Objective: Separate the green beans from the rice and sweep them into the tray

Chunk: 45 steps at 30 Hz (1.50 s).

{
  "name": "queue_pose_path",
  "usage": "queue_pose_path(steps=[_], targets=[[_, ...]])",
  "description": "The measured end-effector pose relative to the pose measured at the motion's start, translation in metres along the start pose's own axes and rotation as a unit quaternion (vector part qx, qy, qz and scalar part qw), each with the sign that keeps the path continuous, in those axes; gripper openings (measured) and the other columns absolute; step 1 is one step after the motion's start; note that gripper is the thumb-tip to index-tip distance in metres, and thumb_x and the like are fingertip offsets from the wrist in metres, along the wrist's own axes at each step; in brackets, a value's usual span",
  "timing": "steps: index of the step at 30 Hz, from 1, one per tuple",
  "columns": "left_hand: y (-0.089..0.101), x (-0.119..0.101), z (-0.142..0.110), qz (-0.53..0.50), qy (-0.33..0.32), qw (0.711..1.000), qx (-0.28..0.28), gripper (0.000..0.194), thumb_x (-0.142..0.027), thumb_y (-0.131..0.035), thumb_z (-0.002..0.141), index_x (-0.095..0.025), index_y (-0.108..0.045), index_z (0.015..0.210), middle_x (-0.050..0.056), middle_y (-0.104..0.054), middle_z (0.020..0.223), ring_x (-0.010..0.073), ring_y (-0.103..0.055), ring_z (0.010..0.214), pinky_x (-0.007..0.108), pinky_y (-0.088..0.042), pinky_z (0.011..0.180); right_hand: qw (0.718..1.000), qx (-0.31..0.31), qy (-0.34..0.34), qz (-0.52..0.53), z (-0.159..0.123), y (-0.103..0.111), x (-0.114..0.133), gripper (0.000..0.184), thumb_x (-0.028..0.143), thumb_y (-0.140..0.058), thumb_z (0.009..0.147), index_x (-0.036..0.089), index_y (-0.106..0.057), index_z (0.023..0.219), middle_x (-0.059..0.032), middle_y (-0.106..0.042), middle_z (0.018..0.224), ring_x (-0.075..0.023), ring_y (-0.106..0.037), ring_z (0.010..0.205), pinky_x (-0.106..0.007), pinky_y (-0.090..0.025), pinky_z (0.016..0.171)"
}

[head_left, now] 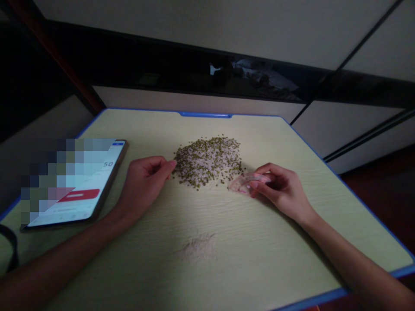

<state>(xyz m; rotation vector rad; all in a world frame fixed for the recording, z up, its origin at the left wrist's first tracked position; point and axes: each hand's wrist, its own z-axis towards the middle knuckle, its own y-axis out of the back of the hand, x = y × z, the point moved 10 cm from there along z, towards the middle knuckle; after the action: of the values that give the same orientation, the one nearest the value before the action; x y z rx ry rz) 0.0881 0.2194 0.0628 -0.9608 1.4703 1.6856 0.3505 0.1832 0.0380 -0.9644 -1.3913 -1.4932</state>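
Note:
A spread pile of small green beans mixed with pale, rice-like grains (207, 160) lies on the table's far middle. My left hand (145, 177) is closed in a pinch at the pile's left edge; whatever its fingertips hold, if anything, is too small to make out. On the other side, my right hand (285, 188) grips a clear pinkish protractor (241, 183) between thumb and fingers. The protractor's curved edge is close to the pile's lower right side, where a few loose beans lie. Nearer to me is a smaller heap of pale grains (198, 248).
A lit tablet or large phone (81, 201) in a dark case lies on the left, partly pixelated. The light wood-grain table (259, 250) has a blue rim. Behind it stand pale cabinet fronts (181, 99) with a dark glossy band. A dark strap (11, 246) shows at far left.

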Motion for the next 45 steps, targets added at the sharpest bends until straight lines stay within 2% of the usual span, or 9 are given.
queue_pose_path(steps=[4,10,15,17,21,28,34,39,45], targets=[[-0.001,0.001,0.0,0.0,0.003,1.0,0.005,0.033,-0.028,-0.051,0.071,-0.019,-0.039,0.042,-0.009,-0.031,0.039,0.0052,-0.03,0.042,0.021,-0.025,0.046,0.999,0.046,-0.005,-0.001,-0.007,-0.018,0.002,0.016,0.029,-0.064,0.076,0.018,-0.052,0.077,0.0021,-0.056,0.053,-0.0103,-0.051,0.044,-0.02,-0.035,0.041],[0.0,0.0,-0.003,0.006,0.008,1.0,0.006,0.033,-0.029,-0.05,0.071,-0.019,-0.039,0.042,-0.009,-0.031,0.038,0.0051,-0.03,0.041,0.021,-0.024,0.045,0.99,0.128,0.044,-0.036,-0.026,-0.052,0.02,0.011,0.023,-0.057,0.08,0.019,-0.048,0.077,0.0038,-0.053,0.054,-0.0072,-0.042,0.043,-0.019,-0.03,0.04],[-0.001,0.0,-0.001,0.005,0.006,1.0,0.006,0.032,-0.029,-0.051,0.071,-0.018,-0.04,0.042,-0.009,-0.031,0.039,0.0049,-0.03,0.043,0.021,-0.025,0.046,0.985,0.139,0.066,-0.072,-0.032,-0.059,0.03,0.014,0.02,-0.056,0.079,0.019,-0.045,0.072,0.0068,-0.042,0.053,-0.0051,-0.036,0.042,-0.017,-0.025,0.038],[-0.001,0.0,0.0,0.002,0.007,1.0,0.006,0.032,-0.029,-0.051,0.07,-0.018,-0.04,0.042,-0.009,-0.032,0.04,0.0049,-0.03,0.043,0.021,-0.025,0.046,0.987,0.129,0.055,-0.077,-0.031,-0.056,0.027,0.013,0.02,-0.057,0.079,0.019,-0.045,0.073,0.0072,-0.043,0.051,-0.0048,-0.036,0.041,-0.016,-0.025,0.037],[-0.002,0.0,0.001,0.005,0.002,1.0,0.004,0.032,-0.03,-0.051,0.07,-0.019,-0.039,0.042,-0.009,-0.031,0.04,0.0052,-0.03,0.043,0.021,-0.025,0.046,0.996,0.067,0.006,-0.058,-0.024,-0.041,0.015,0.014,0.023,-0.056,0.079,0.019,-0.044,0.073,0.0075,-0.045,0.048,-0.0046,-0.034,0.038,-0.016,-0.024,0.035],[0.0,-0.003,0.001,-0.002,-0.014,1.0,0.002,0.033,-0.032,-0.05,0.069,-0.019,-0.039,0.041,-0.008,-0.032,0.039,0.0058,-0.031,0.043,0.022,-0.025,0.046,0.997,-0.003,-0.075,-0.007,-0.019,-0.02,-0.004,0.019,0.025,-0.062,0.073,0.021,-0.043,0.073,0.0074,-0.049,0.042,-0.0062,-0.037,0.03,-0.016,-0.026,0.029],[0.0,-0.002,0.002,-0.012,-0.015,1.0,0.003,0.032,-0.031,-0.051,0.068,-0.019,-0.039,0.041,-0.008,-0.033,0.039,0.0058,-0.031,0.042,0.022,-0.025,0.046,0.995,-0.06,-0.084,-0.005,-0.019,0.0,-0.004,0.021,0.024,-0.066,0.067,0.019,-0.045,0.069,0.0068,-0.049,0.04,-0.0065,-0.04,0.031,-0.015,-0.027,0.031],[-0.002,0.001,-0.001,0.003,0.009,1.0,0.01,0.032,-0.028,-0.05,0.071,-0.019,-0.039,0.042,-0.009,-0.032,0.04,0.0058,-0.031,0.043,0.021,-0.025,0.046,0.991,-0.09,-0.095,0.028,-0.017,0.012,-0.004,0.026,0.028,-0.071,0.062,0.018,-0.048,0.068,0.0054,-0.051,0.039,-0.0061,-0.041,0.033,-0.015,-0.03,0.033],[-0.001,-0.001,-0.001,0.007,0.014,1.0,0.008,0.033,-0.026,-0.05,0.072,-0.019,-0.039,0.042,-0.008,-0.032,0.04,0.006,-0.031,0.044,0.022,-0.025,0.047,0.989,-0.102,-0.108,0.016,-0.016,0.015,-0.006,0.026,0.029,-0.071,0.062,0.019,-0.048,0.069,0.0056,-0.051,0.039,-0.0068,-0.041,0.031,-0.016,-0.028,0.031]])
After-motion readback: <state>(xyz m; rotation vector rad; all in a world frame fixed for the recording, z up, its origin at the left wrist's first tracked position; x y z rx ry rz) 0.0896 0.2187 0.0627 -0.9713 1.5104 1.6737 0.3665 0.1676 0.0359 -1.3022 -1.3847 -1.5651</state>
